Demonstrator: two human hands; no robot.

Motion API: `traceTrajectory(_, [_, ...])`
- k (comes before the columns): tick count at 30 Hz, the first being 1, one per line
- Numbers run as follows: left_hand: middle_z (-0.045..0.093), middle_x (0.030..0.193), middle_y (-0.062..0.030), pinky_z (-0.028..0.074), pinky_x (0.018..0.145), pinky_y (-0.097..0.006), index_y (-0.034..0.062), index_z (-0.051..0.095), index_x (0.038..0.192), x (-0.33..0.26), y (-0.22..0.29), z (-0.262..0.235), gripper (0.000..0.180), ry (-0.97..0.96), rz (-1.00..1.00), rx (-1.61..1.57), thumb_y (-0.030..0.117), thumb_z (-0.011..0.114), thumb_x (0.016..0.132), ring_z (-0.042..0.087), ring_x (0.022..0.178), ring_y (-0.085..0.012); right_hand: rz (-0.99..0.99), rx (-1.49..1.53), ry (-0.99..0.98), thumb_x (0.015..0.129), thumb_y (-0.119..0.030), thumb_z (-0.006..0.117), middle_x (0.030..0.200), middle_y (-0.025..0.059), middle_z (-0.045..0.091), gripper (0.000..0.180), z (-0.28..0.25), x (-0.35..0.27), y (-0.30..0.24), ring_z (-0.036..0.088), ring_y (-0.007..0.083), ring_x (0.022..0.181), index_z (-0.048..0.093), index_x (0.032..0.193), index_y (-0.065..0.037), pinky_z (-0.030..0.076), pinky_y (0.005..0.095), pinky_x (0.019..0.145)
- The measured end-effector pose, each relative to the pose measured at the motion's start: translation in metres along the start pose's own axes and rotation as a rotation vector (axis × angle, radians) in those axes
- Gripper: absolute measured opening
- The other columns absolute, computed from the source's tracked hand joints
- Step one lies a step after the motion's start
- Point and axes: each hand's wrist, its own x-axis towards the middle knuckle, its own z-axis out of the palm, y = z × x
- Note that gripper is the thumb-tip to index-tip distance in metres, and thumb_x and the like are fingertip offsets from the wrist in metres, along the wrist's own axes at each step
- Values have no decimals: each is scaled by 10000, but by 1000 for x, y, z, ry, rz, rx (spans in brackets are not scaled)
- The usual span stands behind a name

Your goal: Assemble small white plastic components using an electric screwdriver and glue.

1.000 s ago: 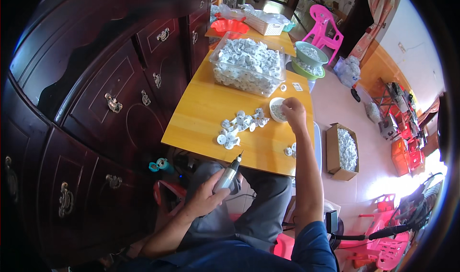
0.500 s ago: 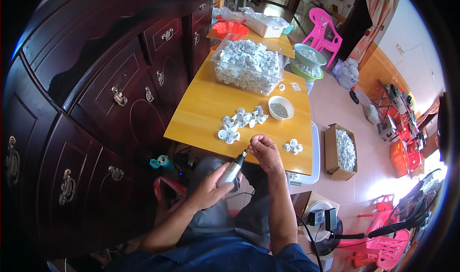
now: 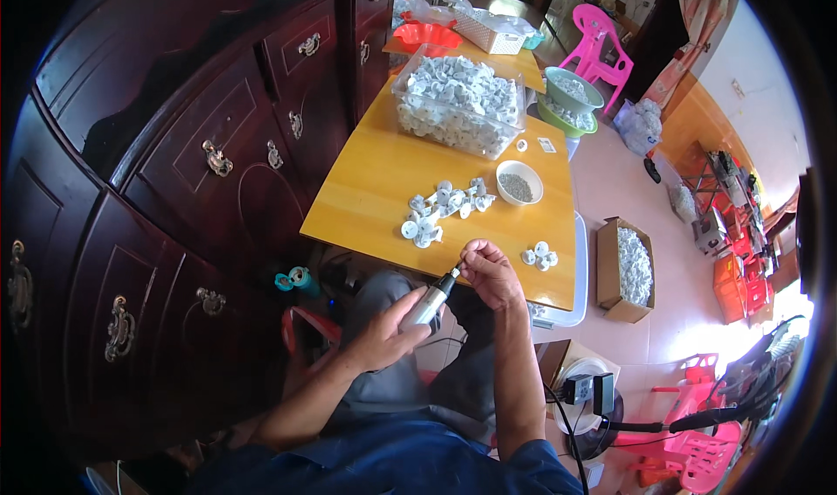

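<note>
My left hand (image 3: 388, 331) is wrapped round a silver and black electric screwdriver (image 3: 430, 305), its tip tilted up and to the right. At that tip, the fingers of my right hand (image 3: 491, 273) pinch together; whatever they hold is too small to make out. Both hands are over my lap, by the near edge of the yellow table (image 3: 353, 200). Just beyond them lies a loose pile of small white plastic parts (image 3: 425, 227). A smaller cluster of white parts (image 3: 540, 256) sits to the right. Behind the pile stands a white bowl (image 3: 520, 184) of tiny grey pieces.
A clear bin (image 3: 458, 116) heaped with white parts stands at the table's far end. Right of the table, a cardboard box (image 3: 624, 273) of white pieces rests on the floor. Dark wooden cabinets (image 3: 200, 146) line the left. Stacked green basins (image 3: 571, 103) stand beyond the table's right side.
The view has shifted slightly, so the table appears a little higher and further right. The screwdriver's tip and my right fingers stay close together, and my left hand keeps its grip.
</note>
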Motion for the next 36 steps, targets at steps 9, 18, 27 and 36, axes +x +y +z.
traceTrajectory(9, [594,932,-18,473,620,-235,25,385,1448,1,8,2,586,78,15,-27,138,598,914,532,671,-57,-9,-26,70,967,-147,611,921,51,660,193,13,8,-8,638,137,769,613,1124,-35,536,254,710])
traceTrajectory(18, [593,923,-34,452,583,-233,30,386,1455,5,0,-8,581,227,73,-79,190,606,941,517,634,-61,-66,-1211,245,864,-329,692,767,118,678,377,42,51,-8,691,210,732,646,1080,-22,530,343,667])
traceTrajectory(27, [611,1003,-41,465,604,-239,5,380,1448,2,7,-6,570,187,34,-52,125,589,931,536,692,-57,-253,-1543,241,805,-256,697,766,153,673,340,17,55,-2,688,286,716,662,1067,-42,541,393,705])
traceTrajectory(36, [630,1024,-33,475,614,-240,3,369,1451,2,8,-3,581,146,23,-49,117,589,925,543,691,-59,-242,-564,255,943,-72,611,931,22,600,64,0,16,1,640,131,826,578,976,-29,539,256,746])
